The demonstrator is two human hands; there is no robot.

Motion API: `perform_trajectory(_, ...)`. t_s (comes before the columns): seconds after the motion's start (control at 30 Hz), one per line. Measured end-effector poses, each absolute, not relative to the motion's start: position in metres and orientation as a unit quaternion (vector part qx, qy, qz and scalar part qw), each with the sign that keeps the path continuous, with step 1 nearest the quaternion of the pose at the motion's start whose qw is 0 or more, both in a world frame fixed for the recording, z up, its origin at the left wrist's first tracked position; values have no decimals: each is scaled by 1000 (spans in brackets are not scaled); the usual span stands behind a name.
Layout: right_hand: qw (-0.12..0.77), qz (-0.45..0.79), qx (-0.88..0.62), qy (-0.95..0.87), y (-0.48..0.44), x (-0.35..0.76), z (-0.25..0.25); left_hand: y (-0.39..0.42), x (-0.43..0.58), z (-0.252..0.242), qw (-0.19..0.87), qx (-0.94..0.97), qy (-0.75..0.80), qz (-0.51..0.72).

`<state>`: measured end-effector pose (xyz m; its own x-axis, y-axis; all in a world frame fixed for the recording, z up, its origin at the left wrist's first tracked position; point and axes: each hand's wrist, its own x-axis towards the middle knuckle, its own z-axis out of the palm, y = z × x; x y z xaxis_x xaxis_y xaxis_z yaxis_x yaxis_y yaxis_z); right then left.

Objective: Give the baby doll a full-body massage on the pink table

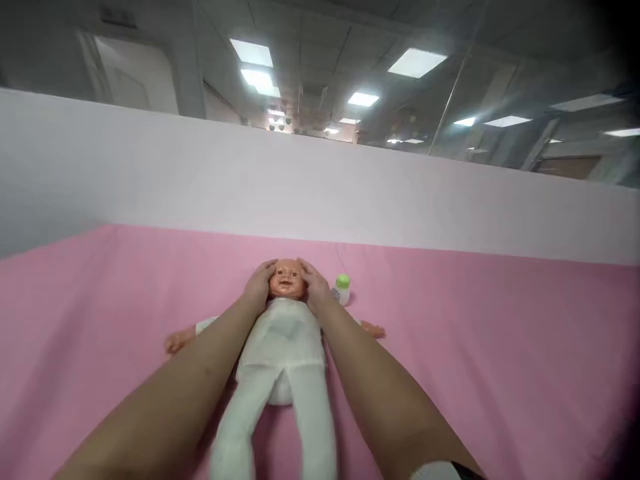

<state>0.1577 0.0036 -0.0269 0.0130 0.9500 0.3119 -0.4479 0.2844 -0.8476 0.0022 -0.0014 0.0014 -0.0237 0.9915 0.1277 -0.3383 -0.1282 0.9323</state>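
Observation:
A baby doll [283, 333] with a hard plastic head and a white cloth body lies on its back, head away from me and legs towards me. My left hand [261, 285] cups one side of its head, and my right hand [315, 285] holds the other side, fingers curved up to the forehead. Between my hands the doll's head [288, 283] faces up. Its arms spread outward, partly hidden beneath my forearms. Just right of my right hand stands a small clear bottle [343, 294] with a green cap.
A pink sheet [475, 353] covers the surface under the doll. Behind it runs a low white wall [320, 187], with glass panels [380, 80] above that show ceiling lights. A pale door [137, 73] is at the upper left.

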Motion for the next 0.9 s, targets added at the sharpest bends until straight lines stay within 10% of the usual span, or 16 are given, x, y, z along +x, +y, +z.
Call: perform_trajectory(0.9,635,544,-331,-437,-6,161,-23,6,3,-6,590,386,362,610)
